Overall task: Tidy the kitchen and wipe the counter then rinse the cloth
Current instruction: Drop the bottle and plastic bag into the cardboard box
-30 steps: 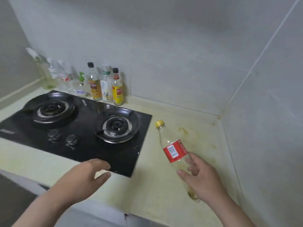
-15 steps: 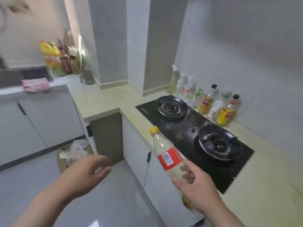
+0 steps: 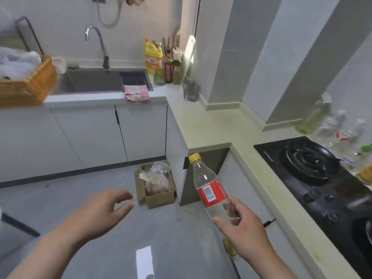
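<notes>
A: Moved since before?
B: Yes, the glossy black hob (image 3: pixel 322 178) slid right, and the steel sink (image 3: pixel 90 81) and a crumpled pink cloth (image 3: pixel 136 93) on its rim came into view.
A: Hands?
B: Apart. The right hand (image 3: pixel 244 232) grips the clear, yellow-capped plastic bottle (image 3: pixel 209 188) over the floor. The left hand (image 3: pixel 100 214) is loosely curled and empty.

Clear plastic bottle (image 3: pixel 211 192), yellow cap and red label, is gripped near its bottom by the right hand (image 3: pixel 247 234) and tilted a bit left, out over the floor (image 3: pixel 60 198). The left hand (image 3: pixel 98 214) is held out empty, fingers loosely curled. A cardboard box (image 3: pixel 161 199) stuffed with crumpled plastic is parked on the floor by the cabinet corner. A pink cloth (image 3: pixel 136 93) is draped over the desk (image 3: pixel 207 125) edge, right by the sink (image 3: pixel 94 81). A black gas stove (image 3: pixel 302 188) is set into the desk on the right, blurry bottles (image 3: pixel 340 129) lined up behind.
</notes>
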`<action>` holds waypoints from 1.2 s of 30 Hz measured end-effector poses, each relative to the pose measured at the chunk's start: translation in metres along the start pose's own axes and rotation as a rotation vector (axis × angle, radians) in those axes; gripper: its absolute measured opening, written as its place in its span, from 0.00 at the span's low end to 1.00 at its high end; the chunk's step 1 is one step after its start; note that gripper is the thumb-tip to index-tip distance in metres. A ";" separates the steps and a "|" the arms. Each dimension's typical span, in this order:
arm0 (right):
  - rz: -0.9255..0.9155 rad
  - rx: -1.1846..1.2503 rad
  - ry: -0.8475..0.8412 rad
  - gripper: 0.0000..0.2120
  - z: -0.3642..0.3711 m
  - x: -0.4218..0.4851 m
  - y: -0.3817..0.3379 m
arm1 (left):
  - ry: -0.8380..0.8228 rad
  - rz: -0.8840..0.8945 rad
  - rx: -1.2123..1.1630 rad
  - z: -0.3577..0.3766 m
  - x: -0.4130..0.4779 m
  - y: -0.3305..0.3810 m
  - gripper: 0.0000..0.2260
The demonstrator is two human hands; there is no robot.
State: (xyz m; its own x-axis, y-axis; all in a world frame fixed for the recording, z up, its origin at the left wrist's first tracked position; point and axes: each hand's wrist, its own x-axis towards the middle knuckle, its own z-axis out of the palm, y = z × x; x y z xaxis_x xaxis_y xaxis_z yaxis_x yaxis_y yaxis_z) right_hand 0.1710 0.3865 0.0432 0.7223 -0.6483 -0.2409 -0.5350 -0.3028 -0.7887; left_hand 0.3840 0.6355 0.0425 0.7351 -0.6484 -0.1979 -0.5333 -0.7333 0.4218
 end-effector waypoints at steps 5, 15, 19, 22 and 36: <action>-0.006 -0.024 -0.061 0.20 0.050 0.050 -0.033 | -0.011 -0.063 -0.011 -0.024 0.029 -0.062 0.12; -0.059 -0.047 -0.193 0.22 0.108 0.185 -0.085 | 0.034 -0.177 -0.082 -0.045 0.119 -0.123 0.07; -0.062 -0.042 -0.249 0.21 0.120 0.257 -0.098 | 0.048 -0.206 -0.099 -0.053 0.178 -0.126 0.03; -0.066 -0.033 -0.301 0.23 0.127 0.311 -0.110 | 0.043 -0.250 -0.102 -0.057 0.227 -0.129 0.04; -0.033 -0.077 -0.447 0.21 0.209 0.457 -0.110 | -0.048 -0.431 -0.238 -0.029 0.359 -0.167 0.01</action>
State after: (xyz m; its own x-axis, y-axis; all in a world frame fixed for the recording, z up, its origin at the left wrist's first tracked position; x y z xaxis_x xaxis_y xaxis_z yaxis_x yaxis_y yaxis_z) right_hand 0.6522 0.2696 -0.0985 0.8489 -0.2776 -0.4498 -0.5270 -0.3804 -0.7600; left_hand 0.7490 0.5312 -0.0733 0.8446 -0.3091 -0.4372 -0.0702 -0.8734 0.4818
